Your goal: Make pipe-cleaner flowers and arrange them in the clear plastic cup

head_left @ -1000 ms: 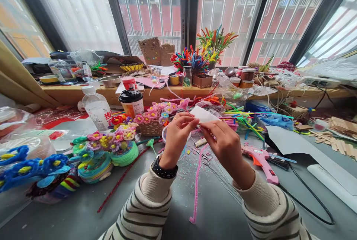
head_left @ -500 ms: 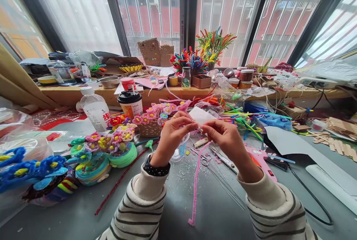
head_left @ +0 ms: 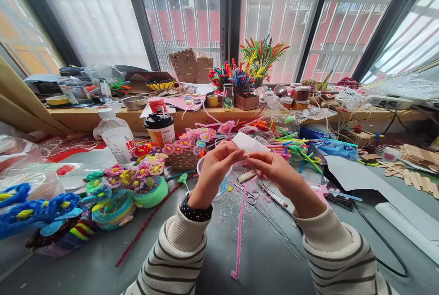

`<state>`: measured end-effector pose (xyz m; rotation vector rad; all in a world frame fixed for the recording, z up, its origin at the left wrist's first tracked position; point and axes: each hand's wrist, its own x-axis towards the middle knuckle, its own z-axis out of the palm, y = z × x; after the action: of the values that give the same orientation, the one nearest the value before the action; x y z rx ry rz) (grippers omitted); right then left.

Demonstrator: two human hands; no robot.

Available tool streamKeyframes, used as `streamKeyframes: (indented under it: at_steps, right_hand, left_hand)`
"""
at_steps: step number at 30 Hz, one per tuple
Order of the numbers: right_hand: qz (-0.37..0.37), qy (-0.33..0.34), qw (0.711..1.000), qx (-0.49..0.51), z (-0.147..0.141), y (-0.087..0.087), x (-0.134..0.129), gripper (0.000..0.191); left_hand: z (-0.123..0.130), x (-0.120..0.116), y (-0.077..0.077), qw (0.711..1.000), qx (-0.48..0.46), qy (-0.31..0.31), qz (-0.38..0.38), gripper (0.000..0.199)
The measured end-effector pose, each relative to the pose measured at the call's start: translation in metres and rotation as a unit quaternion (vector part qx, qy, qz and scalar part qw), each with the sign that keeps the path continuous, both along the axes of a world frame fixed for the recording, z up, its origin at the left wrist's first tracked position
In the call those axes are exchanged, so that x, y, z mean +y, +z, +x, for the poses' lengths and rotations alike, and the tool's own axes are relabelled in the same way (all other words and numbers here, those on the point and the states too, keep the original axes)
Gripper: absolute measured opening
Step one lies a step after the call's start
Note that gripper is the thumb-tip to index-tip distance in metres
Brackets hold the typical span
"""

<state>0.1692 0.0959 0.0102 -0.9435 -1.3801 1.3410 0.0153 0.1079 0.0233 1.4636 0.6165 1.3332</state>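
Note:
My left hand (head_left: pixel 216 167) is closed in a pinch on a thin stem, with a pink fuzzy piece (head_left: pixel 226 126) at the stem's upper end. Close against it, the fingertips of my right hand (head_left: pixel 274 169) pinch the same thin stem lower down. A pink pipe cleaner (head_left: pixel 240 235) with a bent lower end lies below my hands, its upper end near my right fingers. Behind my hands are a white card (head_left: pixel 249 142) and a clear plastic cup (head_left: pixel 219 190), partly hidden by my left hand.
Pipe-cleaner flowers in pots (head_left: pixel 151 190), a water bottle (head_left: pixel 116 136) and a lidded paper cup (head_left: pixel 159 129) stand left. Scissors (head_left: pixel 278 199), thin metal wires (head_left: pixel 279 231) and a pink glue gun (head_left: pixel 320 192) lie right. Wooden sticks (head_left: pixel 416 178) are at far right.
The pink fuzzy piece has turned and stands more visibly above my left fingers. My right hand's fingers have straightened and closed together a little; both wrists have shifted slightly.

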Motion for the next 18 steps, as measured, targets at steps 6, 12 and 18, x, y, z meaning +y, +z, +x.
streamKeyframes:
  at_steps: [6, 12, 18]
  right_hand:
    - [0.305, -0.218, 0.891, -0.256, -0.014, 0.010, -0.019, 0.023]
    - [0.455, -0.337, 0.712, -0.416, -0.031, -0.004, -0.024, 0.026]
    - [0.474, -0.392, 0.632, -0.470, -0.028, -0.003, -0.023, 0.011]
  left_hand:
    - [0.000, 0.000, 0.001, 0.996, -0.016, 0.078, -0.038, 0.014]
    - [0.010, -0.004, -0.005, 0.992, -0.033, 0.077, -0.089, 0.016]
    - [0.017, -0.004, -0.011, 0.992, -0.036, 0.062, -0.104, 0.019]
